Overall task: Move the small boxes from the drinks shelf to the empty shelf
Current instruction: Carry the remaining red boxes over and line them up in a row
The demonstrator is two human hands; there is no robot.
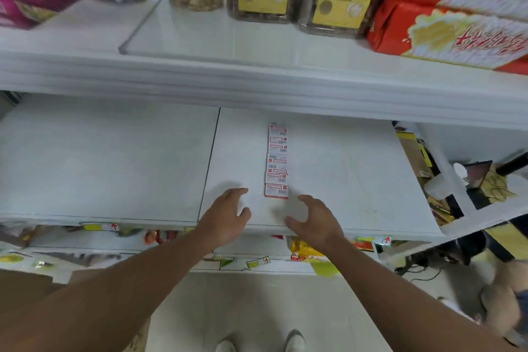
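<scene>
A single file of small white boxes with red labels (pixel 277 161) lies on the bare white shelf (pixel 343 168), running front to back, likely to leave room alongside. The left hand (pixel 225 216) and right hand (pixel 317 220) hover either side of the nearest box, each grip loosely spread, holding nothing.

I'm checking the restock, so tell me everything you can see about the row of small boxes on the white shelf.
The small boxes are white with red-outlined labels and barcode-like marks. They lie flat in one straight row, touching or slightly overlapping, running front to back on the white shelf. The left hand and right hand flank the nearest box without touching it.
</scene>
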